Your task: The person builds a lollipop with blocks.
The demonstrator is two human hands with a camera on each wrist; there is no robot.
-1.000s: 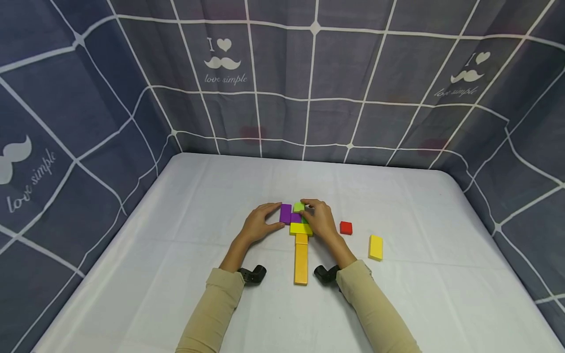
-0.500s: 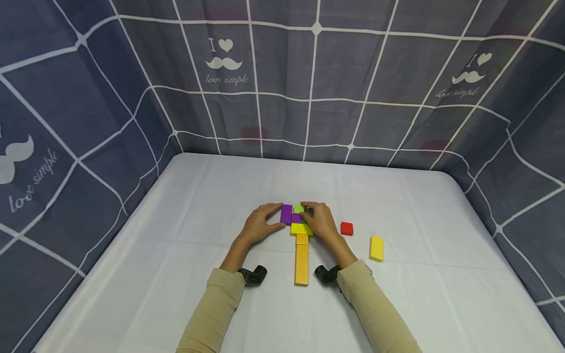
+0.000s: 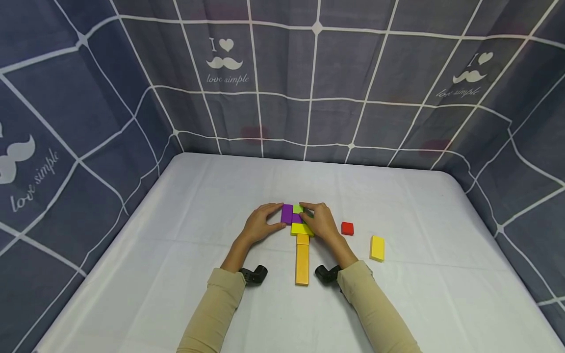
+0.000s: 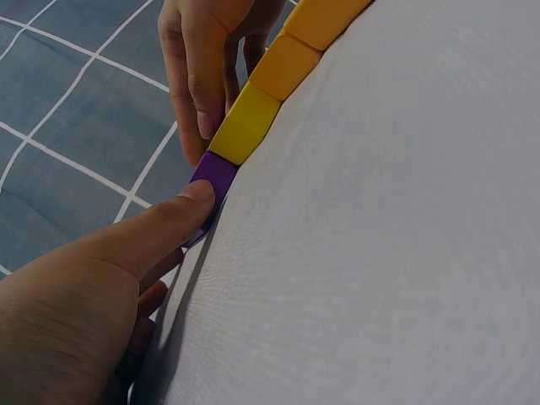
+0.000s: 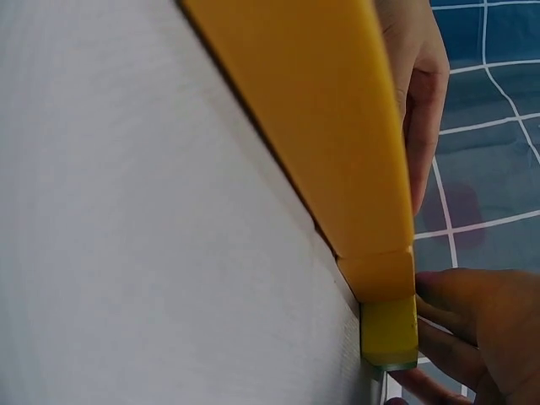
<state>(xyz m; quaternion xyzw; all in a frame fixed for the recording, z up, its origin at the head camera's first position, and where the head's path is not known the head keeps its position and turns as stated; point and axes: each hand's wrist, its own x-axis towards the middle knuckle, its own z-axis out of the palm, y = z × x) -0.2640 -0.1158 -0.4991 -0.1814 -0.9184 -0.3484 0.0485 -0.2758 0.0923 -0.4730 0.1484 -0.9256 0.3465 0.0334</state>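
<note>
My left hand (image 3: 259, 225) pinches the ends of an upright purple block (image 3: 287, 214) between thumb and index finger. In the left wrist view, the thumb presses on this block. My right hand (image 3: 321, 219) holds a green block (image 3: 307, 214), mostly hidden by its fingers, with the index fingertip at the corner of a light green block (image 3: 297, 209). Between the hands lies a small purple block (image 3: 297, 218), with a yellow block (image 3: 301, 229) in front of it. A small orange block (image 3: 302, 239) and a long orange block (image 3: 302, 264) continue the row toward the body.
A red block (image 3: 347, 228) and a loose yellow block (image 3: 377, 248) lie to the right of the right hand. White cloth covers the table (image 3: 198, 196), and grey checked curtains (image 3: 282, 73) enclose its back and sides.
The light green block has slid slightly left, and its gap to the upright purple block has closed. My right fingertips have shifted a little left with it. The left hand keeps its grip.
</note>
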